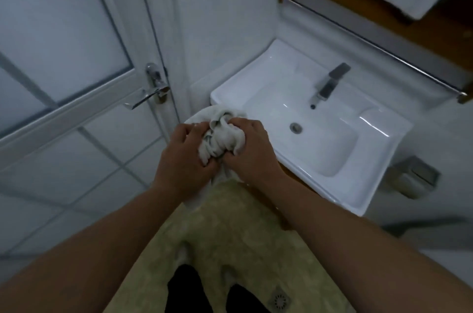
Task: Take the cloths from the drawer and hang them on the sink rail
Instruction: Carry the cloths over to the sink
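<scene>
No lettering, label, brand or number can be read anywhere — not on the faucet beyond the hands, nor the door handle to their left.

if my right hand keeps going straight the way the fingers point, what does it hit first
Probably the bunched white cloth that the right hand already grips, then the left hand just beyond; depth is unclear.

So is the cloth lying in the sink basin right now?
No, both hands grip the bunched cloth beside the sink.
</scene>
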A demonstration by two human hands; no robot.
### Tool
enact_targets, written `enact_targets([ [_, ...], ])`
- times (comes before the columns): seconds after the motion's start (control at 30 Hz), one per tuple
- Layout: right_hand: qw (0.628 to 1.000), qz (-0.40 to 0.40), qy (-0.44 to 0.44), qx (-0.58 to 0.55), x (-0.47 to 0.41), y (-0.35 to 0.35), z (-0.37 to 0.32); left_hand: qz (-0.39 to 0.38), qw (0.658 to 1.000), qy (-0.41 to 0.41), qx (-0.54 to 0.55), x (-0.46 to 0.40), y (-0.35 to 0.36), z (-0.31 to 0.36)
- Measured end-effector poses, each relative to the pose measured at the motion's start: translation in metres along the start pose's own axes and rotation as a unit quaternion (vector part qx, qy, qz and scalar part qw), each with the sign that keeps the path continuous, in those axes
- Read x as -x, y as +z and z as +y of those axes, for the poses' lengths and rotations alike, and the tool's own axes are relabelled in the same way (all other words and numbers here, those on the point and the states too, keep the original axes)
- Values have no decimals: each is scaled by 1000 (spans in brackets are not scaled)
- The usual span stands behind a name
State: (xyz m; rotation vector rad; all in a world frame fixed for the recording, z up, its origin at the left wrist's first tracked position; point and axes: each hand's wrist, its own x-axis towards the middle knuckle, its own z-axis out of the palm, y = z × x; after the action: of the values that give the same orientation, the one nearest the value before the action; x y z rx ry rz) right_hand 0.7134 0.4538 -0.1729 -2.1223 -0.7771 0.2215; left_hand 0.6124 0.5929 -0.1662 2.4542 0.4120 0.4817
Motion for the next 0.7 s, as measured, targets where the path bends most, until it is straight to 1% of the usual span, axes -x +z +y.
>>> enact_targets([
  [0.17,992,43,94,73,-31,-23,13,-49,994,85,43,-54,14,6],
  [0.27,984,97,107,106,-45,-36,6,-79,985,140,65,-95,15,13],
  [0.33,979,131,121,96,-49,-47,2,-95,980,154,84,-114,18,19],
  [0.43,966,179,167,78,-45,-56,7,-120,970,183,103,-127,31,27],
  [0.53,957,187,212,71,-39,-60,20,-155,959,207,117,-138,50,31],
  [0.7,943,217,244,68,-39,-87,45,-185,947,237,114,-156,80,56],
])
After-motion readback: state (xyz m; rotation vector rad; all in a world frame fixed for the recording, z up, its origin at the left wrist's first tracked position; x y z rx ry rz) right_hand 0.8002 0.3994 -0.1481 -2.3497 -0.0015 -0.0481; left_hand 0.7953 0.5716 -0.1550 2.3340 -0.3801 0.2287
